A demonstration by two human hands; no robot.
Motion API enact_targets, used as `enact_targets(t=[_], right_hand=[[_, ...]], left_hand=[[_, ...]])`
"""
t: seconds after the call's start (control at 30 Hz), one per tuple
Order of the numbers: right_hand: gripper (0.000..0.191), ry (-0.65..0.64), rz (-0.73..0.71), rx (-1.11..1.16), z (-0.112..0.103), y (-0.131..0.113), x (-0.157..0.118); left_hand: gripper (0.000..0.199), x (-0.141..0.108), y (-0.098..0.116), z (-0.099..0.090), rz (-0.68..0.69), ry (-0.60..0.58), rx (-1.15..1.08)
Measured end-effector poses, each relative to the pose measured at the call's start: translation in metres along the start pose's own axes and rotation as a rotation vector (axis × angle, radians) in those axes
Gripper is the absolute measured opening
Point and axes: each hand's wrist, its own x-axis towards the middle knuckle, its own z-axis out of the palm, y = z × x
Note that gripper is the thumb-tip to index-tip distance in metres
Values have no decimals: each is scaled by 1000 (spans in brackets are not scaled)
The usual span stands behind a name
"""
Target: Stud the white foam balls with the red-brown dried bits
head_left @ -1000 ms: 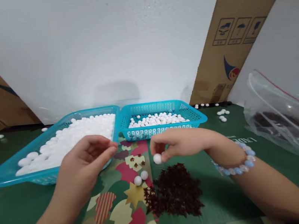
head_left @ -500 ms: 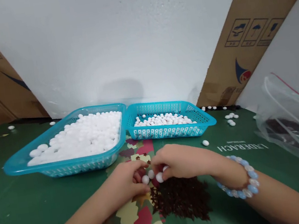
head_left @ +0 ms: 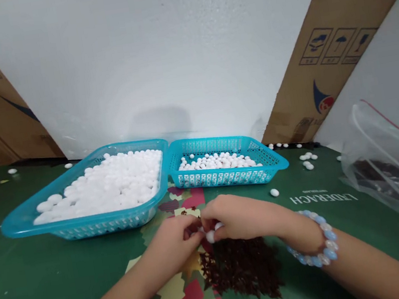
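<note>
My left hand (head_left: 175, 236) and my right hand (head_left: 235, 218) meet over the table in front of the baskets. The fingers of my left hand are closed round a small white ball, mostly hidden by them. Thumb and fingers of my right hand grip a white ball (head_left: 210, 237), and a second one (head_left: 218, 226) shows between its fingers. Just below my right hand lies a heap of small, dark red-brown, pointed pieces (head_left: 247, 269). Whether any brown piece is in my fingers cannot be made out.
A large blue basket (head_left: 19, 229) full of white balls stands at left, touching a smaller blue basket (head_left: 227, 179) with more balls. Loose balls (head_left: 306, 156) lie at right, one (head_left: 274, 192) nearer. A clear bag (head_left: 386, 160) with dark contents is far right. Cardboard (head_left: 309, 76) stands behind.
My left hand has moved right and closed in on my right hand. The balls that showed between the two hands are now mostly covered by fingers. My right hand has hardly moved.
</note>
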Motion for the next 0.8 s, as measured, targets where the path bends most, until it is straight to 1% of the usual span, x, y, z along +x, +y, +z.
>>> enact_targets(t=[0.27,0.5,0.7,0.8], right_hand=[[11,13,15,54,3,1,1],[13,60,14,35,7,1,5],[13,72,54,12,9,-2,3],[14,86,86,-28,9,-6,2]], left_hand=[[14,0,-4,-4,-75,6,-45],[11,5,-9,-4,-139,-2,-178],[22,6,-17,-2,-189,-45,-316],[24,5,-19,-2,-192,-69,-369]])
